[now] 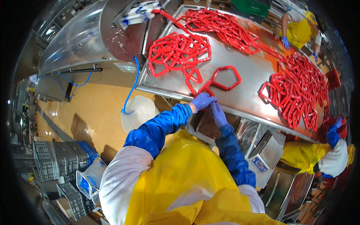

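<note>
At the near edge of the steel table, my left hand, in a purple glove, is closed on the end of a string of red sausages. My right hand, gloved alike, meets its fingertips; its fingers are pressed together, and what they pinch is too small to make out. From my hands the string runs back to a loop of sausages and a loose heap of red sausage links. Blue sleeve covers reach up both forearms.
The steel table bears a long sausage pile behind and a large sausage heap at right. A machine stands left, beside a white bucket. A scale sits right of me. Co-workers in yellow aprons are across and right.
</note>
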Available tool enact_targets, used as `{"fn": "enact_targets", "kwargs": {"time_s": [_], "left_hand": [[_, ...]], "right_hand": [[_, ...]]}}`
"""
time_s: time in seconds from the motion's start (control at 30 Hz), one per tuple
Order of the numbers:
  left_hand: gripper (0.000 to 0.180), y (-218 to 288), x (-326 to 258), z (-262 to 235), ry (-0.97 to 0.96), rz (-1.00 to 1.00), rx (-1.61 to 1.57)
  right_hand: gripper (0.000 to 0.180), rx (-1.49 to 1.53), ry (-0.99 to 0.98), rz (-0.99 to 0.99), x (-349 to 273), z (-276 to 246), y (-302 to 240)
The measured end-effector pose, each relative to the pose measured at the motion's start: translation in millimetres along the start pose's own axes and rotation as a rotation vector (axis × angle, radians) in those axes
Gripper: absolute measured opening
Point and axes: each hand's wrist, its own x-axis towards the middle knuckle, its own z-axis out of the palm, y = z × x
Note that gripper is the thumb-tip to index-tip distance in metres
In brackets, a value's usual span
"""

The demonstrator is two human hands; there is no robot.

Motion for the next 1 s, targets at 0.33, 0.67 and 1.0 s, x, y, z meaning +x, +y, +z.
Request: {"fn": "enact_targets", "kwargs": {"time_s": [0.33,0.67,1.0], "left_hand": [[0.023,5,-9,-29,-0.247,-0.052,0.512],[0.028,-46,-11,-40,-0.026,0.193,0.400],[0.017,-15,-58,-9,-0.214,0.467,0.216]], "right_hand": [[0.023,-1.018,-0.142,-0.505,-3,-4,-28],[0.022,-0.449,0.059,-0.305,-6,12,-21],[0.025,0.364,-0.132,0.389,-12,-25,-19]]}}
